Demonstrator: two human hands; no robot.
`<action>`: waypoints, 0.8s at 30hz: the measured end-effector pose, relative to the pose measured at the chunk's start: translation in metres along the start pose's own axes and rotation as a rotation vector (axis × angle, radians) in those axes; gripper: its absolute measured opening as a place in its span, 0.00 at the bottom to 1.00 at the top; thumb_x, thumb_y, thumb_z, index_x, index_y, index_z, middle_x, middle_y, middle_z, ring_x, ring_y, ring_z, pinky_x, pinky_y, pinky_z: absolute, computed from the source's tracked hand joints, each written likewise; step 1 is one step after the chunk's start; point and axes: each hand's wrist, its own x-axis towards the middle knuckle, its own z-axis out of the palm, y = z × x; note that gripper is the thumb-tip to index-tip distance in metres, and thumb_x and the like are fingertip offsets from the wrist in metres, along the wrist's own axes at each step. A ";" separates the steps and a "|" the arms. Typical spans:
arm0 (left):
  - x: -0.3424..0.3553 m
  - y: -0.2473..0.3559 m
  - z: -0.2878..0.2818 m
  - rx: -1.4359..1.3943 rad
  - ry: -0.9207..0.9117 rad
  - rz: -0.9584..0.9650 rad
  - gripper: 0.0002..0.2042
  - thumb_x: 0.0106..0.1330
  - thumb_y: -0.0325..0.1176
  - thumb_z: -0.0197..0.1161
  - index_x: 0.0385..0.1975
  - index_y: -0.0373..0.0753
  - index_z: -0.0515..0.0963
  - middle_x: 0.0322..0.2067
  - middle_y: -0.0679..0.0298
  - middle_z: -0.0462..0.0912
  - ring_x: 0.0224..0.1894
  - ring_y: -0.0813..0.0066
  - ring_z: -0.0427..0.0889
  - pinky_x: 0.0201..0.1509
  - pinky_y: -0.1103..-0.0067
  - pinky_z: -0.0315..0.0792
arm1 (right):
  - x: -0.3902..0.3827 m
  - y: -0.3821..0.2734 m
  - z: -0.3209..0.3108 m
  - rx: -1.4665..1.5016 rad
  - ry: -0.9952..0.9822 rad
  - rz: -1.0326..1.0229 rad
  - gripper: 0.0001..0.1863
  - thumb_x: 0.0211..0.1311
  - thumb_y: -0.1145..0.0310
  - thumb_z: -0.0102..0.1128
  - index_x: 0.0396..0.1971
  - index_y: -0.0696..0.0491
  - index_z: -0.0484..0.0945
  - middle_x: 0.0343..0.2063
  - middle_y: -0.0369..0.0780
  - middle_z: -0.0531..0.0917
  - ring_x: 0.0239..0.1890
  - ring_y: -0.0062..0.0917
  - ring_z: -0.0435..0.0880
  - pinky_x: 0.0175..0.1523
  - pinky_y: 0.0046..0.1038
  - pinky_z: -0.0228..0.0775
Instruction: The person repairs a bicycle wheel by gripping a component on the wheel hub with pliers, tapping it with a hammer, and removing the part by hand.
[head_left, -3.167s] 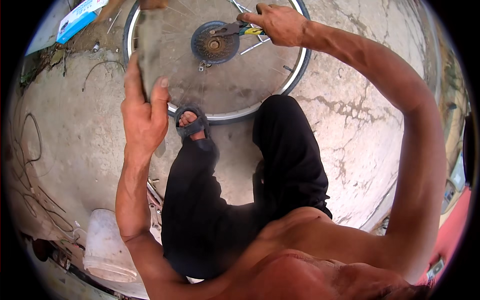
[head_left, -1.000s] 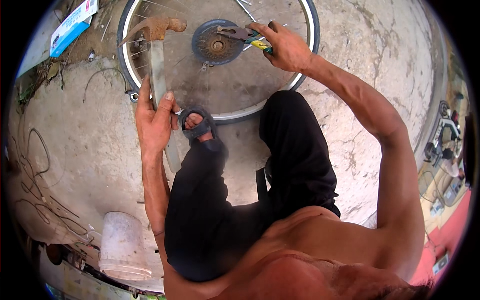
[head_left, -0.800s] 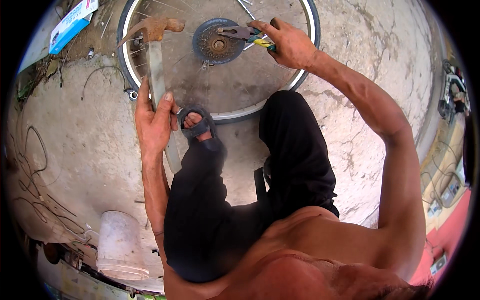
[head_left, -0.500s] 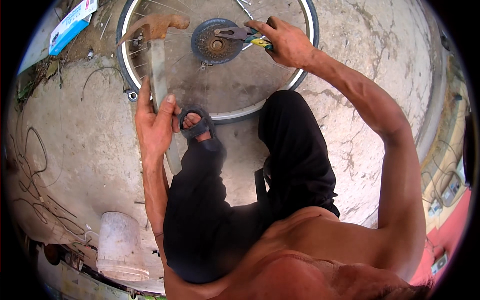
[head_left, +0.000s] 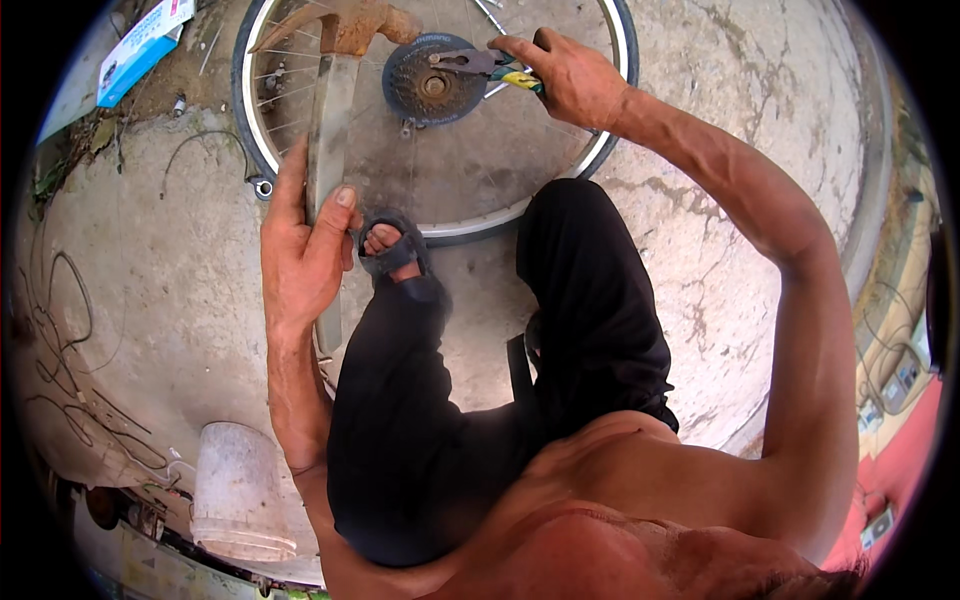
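A bicycle wheel (head_left: 620,60) lies flat on the ground, its dark sprocket cassette (head_left: 410,85) facing up. My right hand (head_left: 580,85) is closed round the yellow-green handles of a pair of pliers (head_left: 465,62), whose jaws rest over the cassette beside its hub. In my left hand (head_left: 305,245) is a claw hammer (head_left: 332,130), gripped by its pale flat handle with the index finger stretched along it. The rusty hammer head is above the wheel's left part, with its striking face close to the cassette's upper left edge. A thin metal rod (head_left: 490,15) crosses the wheel near the pliers.
My sandalled foot (head_left: 392,250) stands at the wheel's near rim. A white bucket (head_left: 240,490) is at the lower left, with tangled cables (head_left: 65,330) beyond it. A blue and white box (head_left: 145,50) lies at the far left. Cracked concrete (head_left: 710,250) spreads to the right.
The hammer has moved right and slightly away from me, its head now nearer the cassette. My left wrist has shifted left. The pliers and right hand stay almost in place.
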 end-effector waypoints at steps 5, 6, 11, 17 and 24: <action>0.014 0.020 0.000 0.392 -0.022 0.169 0.30 0.76 0.35 0.62 0.75 0.35 0.64 0.42 0.49 0.89 0.34 0.64 0.88 0.42 0.70 0.82 | 0.005 0.000 -0.003 0.003 -0.022 0.019 0.40 0.64 0.80 0.66 0.73 0.34 0.65 0.45 0.51 0.79 0.48 0.45 0.85 0.45 0.41 0.83; 0.019 0.025 -0.001 0.513 -0.139 -0.034 0.28 0.75 0.35 0.61 0.74 0.38 0.66 0.52 0.43 0.86 0.48 0.54 0.90 0.57 0.66 0.79 | 0.006 -0.002 -0.004 0.006 -0.017 0.020 0.40 0.64 0.80 0.66 0.73 0.34 0.65 0.45 0.51 0.79 0.48 0.45 0.85 0.45 0.41 0.83; 0.014 0.031 -0.007 0.460 -0.097 0.097 0.30 0.75 0.35 0.62 0.74 0.34 0.65 0.55 0.42 0.85 0.55 0.54 0.87 0.60 0.69 0.77 | 0.009 -0.001 -0.009 -0.009 -0.040 -0.012 0.40 0.64 0.81 0.65 0.72 0.34 0.65 0.47 0.53 0.79 0.50 0.48 0.85 0.49 0.41 0.83; -0.001 0.046 -0.010 0.102 0.074 0.167 0.31 0.76 0.35 0.63 0.74 0.29 0.63 0.51 0.44 0.86 0.48 0.60 0.87 0.56 0.69 0.80 | 0.006 0.002 -0.010 -0.033 -0.038 -0.006 0.40 0.65 0.79 0.65 0.73 0.34 0.64 0.47 0.53 0.79 0.49 0.47 0.86 0.48 0.42 0.84; 0.012 0.037 -0.010 0.400 -0.022 0.165 0.31 0.76 0.36 0.63 0.75 0.34 0.63 0.45 0.50 0.88 0.35 0.70 0.85 0.41 0.74 0.81 | 0.008 0.000 -0.012 -0.038 -0.034 -0.008 0.38 0.65 0.79 0.64 0.72 0.35 0.64 0.47 0.52 0.80 0.49 0.48 0.86 0.50 0.42 0.83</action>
